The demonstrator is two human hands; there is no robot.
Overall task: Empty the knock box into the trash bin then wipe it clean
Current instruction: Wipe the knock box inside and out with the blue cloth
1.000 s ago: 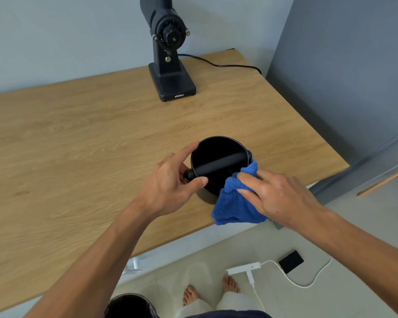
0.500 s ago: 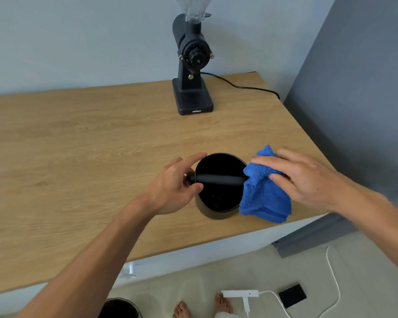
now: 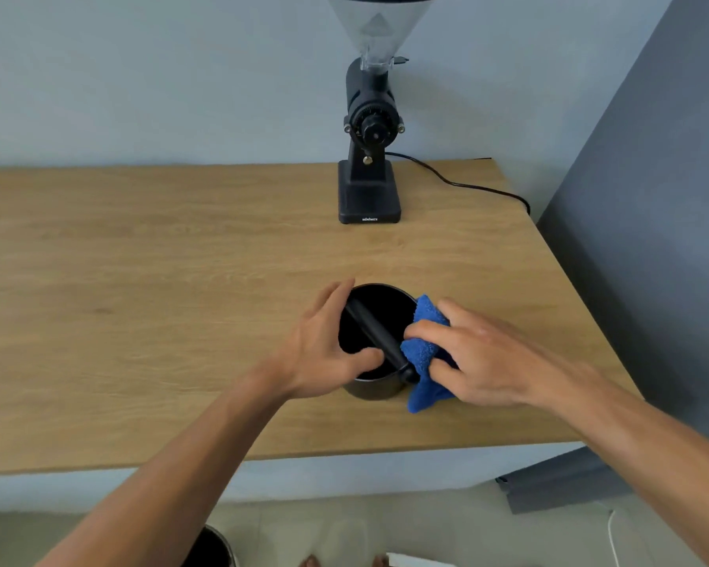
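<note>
Since a second ago my right hand [image 3: 481,356] has carried the blue cloth [image 3: 422,354] from the box's near side up over its right rim, and the crossbar now runs diagonally. From the head view, the knock box [image 3: 375,341] stands upright near the surface's [image 3: 140,300] front right edge; my left hand [image 3: 324,349] grips its left rim, thumb inside. Right fingers pinch the cloth against the rim, so I judge wiping is underway. Trash bin [image 3: 211,546] sits below.

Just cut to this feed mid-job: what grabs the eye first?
The blue cloth in the right hand, pressed against the right rim of the black knock box near the counter's front edge, while the left hand steadies its left side. Behind stands a tall black grinder against the wall.
</note>
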